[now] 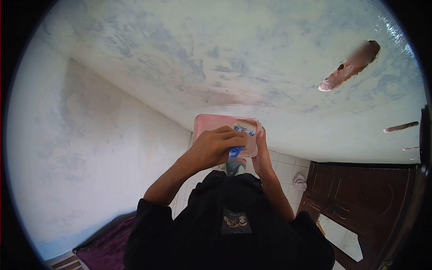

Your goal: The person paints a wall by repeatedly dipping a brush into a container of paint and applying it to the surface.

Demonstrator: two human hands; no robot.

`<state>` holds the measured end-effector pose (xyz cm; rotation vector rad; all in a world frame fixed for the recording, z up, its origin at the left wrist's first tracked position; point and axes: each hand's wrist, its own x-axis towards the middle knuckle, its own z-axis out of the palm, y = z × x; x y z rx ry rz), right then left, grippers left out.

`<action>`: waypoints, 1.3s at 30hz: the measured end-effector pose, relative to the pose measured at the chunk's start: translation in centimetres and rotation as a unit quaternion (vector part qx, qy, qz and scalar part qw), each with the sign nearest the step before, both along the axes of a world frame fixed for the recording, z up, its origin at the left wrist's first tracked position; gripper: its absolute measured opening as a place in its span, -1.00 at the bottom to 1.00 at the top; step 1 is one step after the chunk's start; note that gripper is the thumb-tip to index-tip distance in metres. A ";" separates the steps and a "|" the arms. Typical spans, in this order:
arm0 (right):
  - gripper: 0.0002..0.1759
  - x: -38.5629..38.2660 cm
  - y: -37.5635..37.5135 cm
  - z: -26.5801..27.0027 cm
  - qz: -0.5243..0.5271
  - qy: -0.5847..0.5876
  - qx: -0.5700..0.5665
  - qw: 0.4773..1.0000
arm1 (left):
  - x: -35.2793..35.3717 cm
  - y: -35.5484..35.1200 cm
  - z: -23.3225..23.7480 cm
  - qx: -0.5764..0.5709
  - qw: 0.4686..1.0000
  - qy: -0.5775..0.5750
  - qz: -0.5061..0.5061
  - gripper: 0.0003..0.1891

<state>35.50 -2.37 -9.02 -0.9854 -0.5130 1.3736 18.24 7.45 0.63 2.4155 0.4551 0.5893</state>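
Note:
My left hand (218, 146) is closed around the blue handle of a wide paintbrush (244, 129), whose pale head with blue print lies over a pink tray. The bristle end points away from me, toward the tray's far right corner. My right hand (261, 150) grips the right side of the pink tray (211, 121), its fingers partly hidden behind the rim. The tray is held up in front of my chest, close to the wall. My left hand and the brush cover much of its inside.
A patchy pale wall (180, 58) with gouged holes (346, 72) rises ahead, meeting another wall (103, 157) at left. A dark wooden cabinet (369, 189) stands at right, near a crumpled cloth (299, 181) on the tiled floor (283, 173). Purple fabric (105, 245) lies lower left.

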 end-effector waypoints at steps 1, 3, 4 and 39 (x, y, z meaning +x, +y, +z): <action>-0.28 0.1 0.1 0.1 0.002 -0.004 -0.004 1.000 | 0.3 0.2 -0.2 0.007 1.000 -0.003 0.006 -0.57; -0.28 0.3 0.2 0.4 0.004 -0.015 -0.010 1.000 | 0.3 -0.3 -0.5 0.003 0.999 -0.009 -0.033 -0.61; -0.28 0.5 0.2 0.1 0.003 -0.020 -0.006 1.000 | 0.3 -0.4 -0.6 0.002 0.998 -0.012 -0.054 -0.63; -0.19 -0.8 0.1 0.2 -0.021 -0.026 -0.048 0.998 | 0.9 1.1 0.8 -0.178 0.980 0.051 0.070 -0.82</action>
